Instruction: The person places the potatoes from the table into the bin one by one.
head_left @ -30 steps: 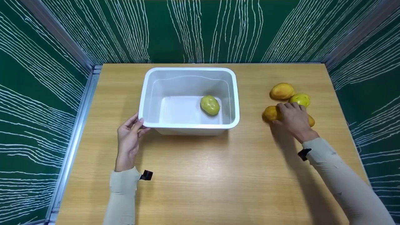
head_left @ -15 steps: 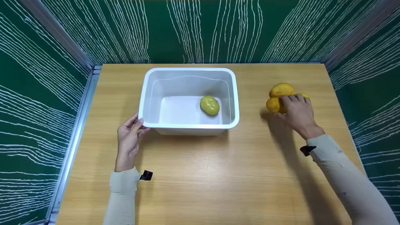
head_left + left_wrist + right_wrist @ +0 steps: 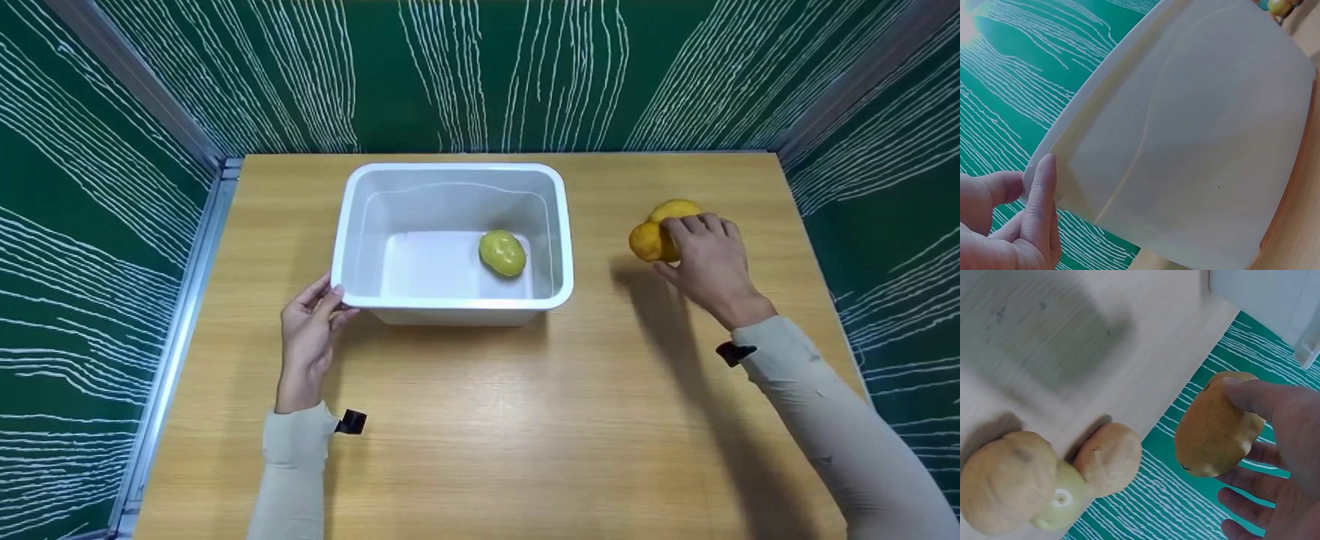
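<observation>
Head view: right grip [image 3: 709, 262] has raised its pinched mango [image 3: 651, 241] higher; left grip [image 3: 309, 330] still pinches the bin [image 3: 450, 303].

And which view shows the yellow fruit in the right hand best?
The right wrist view: the yellow fruit shows nearly whole, held by the right hand. The head view shows only part of it, the hand covering the rest. In the left wrist view, I can't pick it out.
</observation>
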`<state>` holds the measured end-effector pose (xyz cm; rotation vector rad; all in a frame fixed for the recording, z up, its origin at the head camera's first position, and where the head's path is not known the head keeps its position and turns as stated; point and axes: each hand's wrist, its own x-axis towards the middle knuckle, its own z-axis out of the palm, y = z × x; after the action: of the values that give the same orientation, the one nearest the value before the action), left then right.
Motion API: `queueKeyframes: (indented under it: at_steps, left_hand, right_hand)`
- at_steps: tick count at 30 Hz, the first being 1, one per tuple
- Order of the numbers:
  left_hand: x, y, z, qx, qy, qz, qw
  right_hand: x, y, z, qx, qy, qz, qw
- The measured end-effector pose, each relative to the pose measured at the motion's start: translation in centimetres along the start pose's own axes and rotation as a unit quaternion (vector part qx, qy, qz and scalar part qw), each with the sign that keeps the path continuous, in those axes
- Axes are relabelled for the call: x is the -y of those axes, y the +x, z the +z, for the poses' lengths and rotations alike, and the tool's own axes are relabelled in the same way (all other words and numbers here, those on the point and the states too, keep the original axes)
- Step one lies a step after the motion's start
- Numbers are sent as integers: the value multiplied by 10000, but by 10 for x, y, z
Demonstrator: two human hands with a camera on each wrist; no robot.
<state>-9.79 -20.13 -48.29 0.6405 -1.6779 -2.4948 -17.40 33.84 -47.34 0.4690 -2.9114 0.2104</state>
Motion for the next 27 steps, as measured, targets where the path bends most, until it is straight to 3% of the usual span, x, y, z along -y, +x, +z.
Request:
queueKeyframes:
  at_steps: [9,17,27]
  left_hand:
    - [-2,-1,-1,118,-42,-27,9999]
    - [-2,1,1,-55,-31,-141,9999]
    - [-2,0,0,-76,-62,-151,9998]
  right_hand:
    - [10,8,-9,-235,-71,-265,9993]
    - [21,16,-20,-129,54,-225,9996]
    - [31,26,-26,-354,151,-407,9984]
